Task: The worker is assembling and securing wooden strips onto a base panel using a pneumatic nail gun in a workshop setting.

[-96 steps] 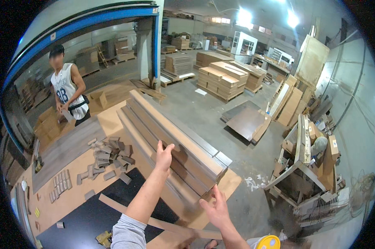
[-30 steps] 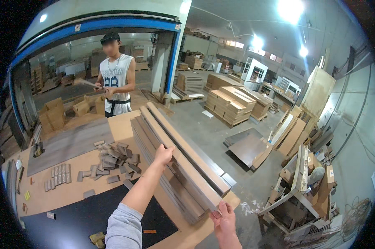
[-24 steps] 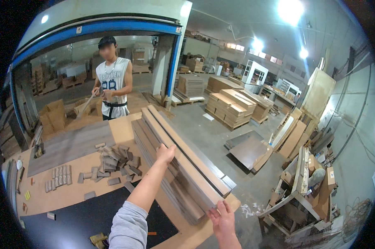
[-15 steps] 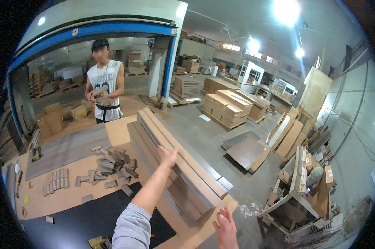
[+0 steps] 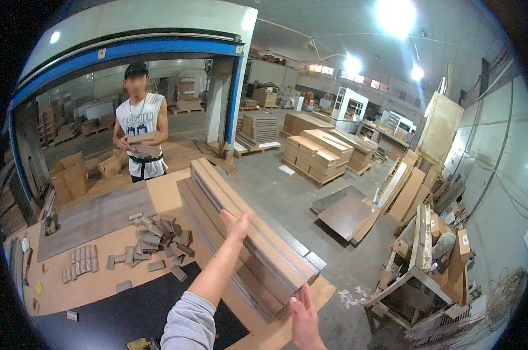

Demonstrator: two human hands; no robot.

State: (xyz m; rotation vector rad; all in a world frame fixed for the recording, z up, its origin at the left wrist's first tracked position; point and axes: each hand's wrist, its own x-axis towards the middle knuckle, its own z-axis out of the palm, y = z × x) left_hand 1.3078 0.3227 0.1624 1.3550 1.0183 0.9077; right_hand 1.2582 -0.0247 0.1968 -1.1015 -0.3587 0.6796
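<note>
A long stack of narrow wood-tone boards (image 5: 208, 184) lies on the workbench, running from far left to near right. Its upper layers jut out sideways over the lower ones. My left hand (image 5: 236, 225) rests against the top boards about midway along, thumb apart from the fingers; the fingertips are partly hidden. At the near end of the stack, my right hand (image 5: 303, 312) touches the board ends with its fingers stretched out. Many small brown-grey wood blocks (image 5: 152, 240) are heaped left of the stack, and several stand in short rows (image 5: 80, 262).
A dark panel (image 5: 141, 312) covers the bench's near part; a grey-brown panel (image 5: 100, 219) lies farther back. Across the bench a person (image 5: 141, 125) holds small boards. Pallets of boards (image 5: 316, 153) and a cluttered wooden rack (image 5: 421, 256) stand on the right.
My right hand has moved left and up onto the near end of the stack. My left hand stays on the boards. The person opposite has raised the boards they hold.
</note>
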